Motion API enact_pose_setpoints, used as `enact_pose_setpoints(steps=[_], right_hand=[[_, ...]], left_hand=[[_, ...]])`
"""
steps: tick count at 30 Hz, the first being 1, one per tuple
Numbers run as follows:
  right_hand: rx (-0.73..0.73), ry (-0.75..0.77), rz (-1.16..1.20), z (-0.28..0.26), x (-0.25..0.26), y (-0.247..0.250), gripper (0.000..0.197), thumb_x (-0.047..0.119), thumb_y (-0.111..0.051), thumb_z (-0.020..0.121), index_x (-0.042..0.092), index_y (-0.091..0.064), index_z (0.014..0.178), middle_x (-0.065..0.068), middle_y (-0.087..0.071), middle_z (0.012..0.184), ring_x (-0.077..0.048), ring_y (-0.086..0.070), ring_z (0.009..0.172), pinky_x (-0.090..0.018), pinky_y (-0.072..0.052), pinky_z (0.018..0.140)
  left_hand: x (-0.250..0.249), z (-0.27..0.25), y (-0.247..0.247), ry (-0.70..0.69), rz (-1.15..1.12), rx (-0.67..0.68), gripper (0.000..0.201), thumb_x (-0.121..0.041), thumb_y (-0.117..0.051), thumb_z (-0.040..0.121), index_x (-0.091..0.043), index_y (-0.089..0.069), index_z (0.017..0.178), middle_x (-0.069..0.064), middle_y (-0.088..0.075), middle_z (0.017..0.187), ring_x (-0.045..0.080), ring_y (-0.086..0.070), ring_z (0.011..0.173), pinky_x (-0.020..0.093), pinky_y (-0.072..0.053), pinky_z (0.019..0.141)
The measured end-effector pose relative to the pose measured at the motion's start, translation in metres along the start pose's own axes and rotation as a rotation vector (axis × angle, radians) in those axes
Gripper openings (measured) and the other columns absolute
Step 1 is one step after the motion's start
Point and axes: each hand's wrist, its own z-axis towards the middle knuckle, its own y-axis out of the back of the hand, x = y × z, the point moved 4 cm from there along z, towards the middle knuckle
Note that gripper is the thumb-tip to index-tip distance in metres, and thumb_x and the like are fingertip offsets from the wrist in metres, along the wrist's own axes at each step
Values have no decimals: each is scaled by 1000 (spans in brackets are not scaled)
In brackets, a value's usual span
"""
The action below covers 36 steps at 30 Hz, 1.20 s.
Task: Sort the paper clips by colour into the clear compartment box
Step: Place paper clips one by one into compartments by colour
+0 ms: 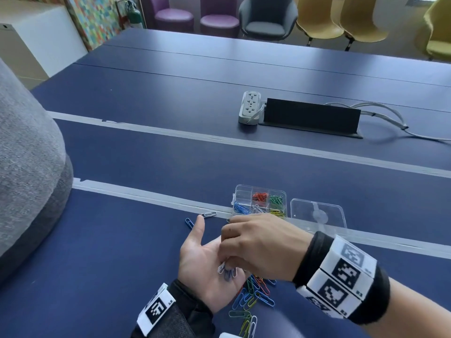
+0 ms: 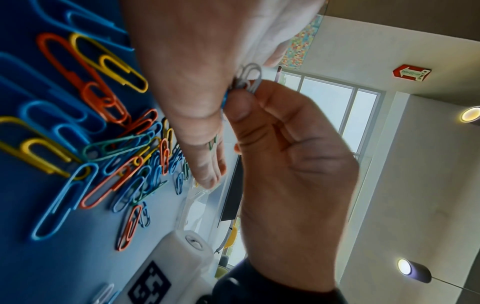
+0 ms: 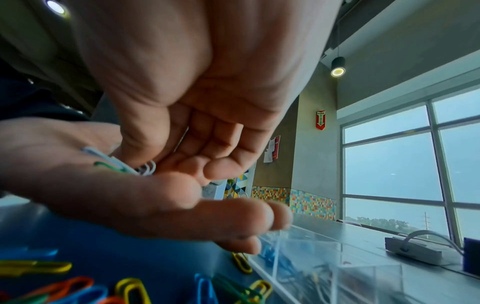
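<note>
Fingertips of my right hand (image 1: 256, 242) pinch white clips (image 1: 228, 270) in my spread, upturned left hand (image 1: 207, 262), hiding them partly; the loose pile (image 1: 253, 293) is half covered.

A long dark blue table (image 1: 170, 76) stood before purple (image 1: 173, 17), grey (image 1: 267, 19) and yellow chairs (image 1: 317, 23). Large windows (image 3: 405, 164) let in daylight beside a colourful mosaic wall (image 3: 309, 202), with round ceiling lamps (image 3: 338, 69) lit.
</note>
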Motion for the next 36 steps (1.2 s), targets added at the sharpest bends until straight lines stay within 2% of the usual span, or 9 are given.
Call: enact_pose_setpoints(steps=[3,8,11,14,16,20,26,29,36], right_hand=[[12,-7,-19,-2,-2,-3,16,33,-56,87,19,-62,89,1,-59,85,-22,-56,77,-38,-53,59],[1,-45,12,-2,-7,0,10,26,-56,88,16,-57,89,-2,-59,86,-23,-57,78,-36,-51,58],[-72,-112,142,-2,-18,14,7,20,-55,86,14,-58,87,-2,-62,82,-22,-57,73,-34,-47,60],[-210,-250,212,-6,-40,34,6,19,-59,80,14,-63,80,2,-66,70,-9,-52,59,-21,-44,59],[-237,-377,152,-13,-57,44,7,20,-59,77,16,-64,73,3,-66,62,-7,-49,53,-22,-46,57],[-54,-628,-37,-20,-78,41,15,18,-55,79,13,-67,73,-3,-67,66,-22,-58,61,-32,-52,65],[128,-784,-37,-14,-83,18,17,32,-61,84,17,-69,84,-8,-67,86,-31,-63,82,-29,-50,70],[144,-776,-14,-14,-82,14,20,35,-60,87,17,-69,89,-9,-67,90,-31,-63,86,-30,-49,73],[-103,-545,78,-17,-63,28,14,27,-57,86,27,-69,93,3,-68,84,-20,-63,76,-34,-52,72]], left_hand=[[1,1,1,18,-6,8,83,-68,-33,85,5,-70,102,21,-56,100,27,-51,85,35,-42,82],[0,1,-7,36,21,28,74,-58,-34,90,5,-71,93,21,-65,87,29,-64,78,38,-52,78],[-2,3,-10,11,6,28,66,-51,-33,93,3,-71,91,22,-65,95,34,-65,88,46,-50,86],[-6,6,-9,-3,-40,15,61,-48,-38,90,4,-66,103,25,-62,110,39,-64,99,51,-49,89],[-10,7,-8,-15,-47,15,63,-48,-38,90,6,-61,112,27,-62,118,42,-64,102,51,-48,89],[-14,6,-9,-42,-76,41,65,-49,-40,87,4,-57,120,29,-59,125,43,-61,110,53,-47,89],[-16,6,-11,-68,-133,66,66,-49,-42,86,3,-57,123,27,-58,127,42,-57,116,55,-44,94],[-19,6,-9,-76,-145,80,66,-49,-44,84,4,-59,121,27,-58,127,42,-57,117,57,-42,94],[-17,6,-11,-86,-154,81,66,-52,-40,86,-2,-53,129,27,-57,128,40,-56,119,55,-41,99]])
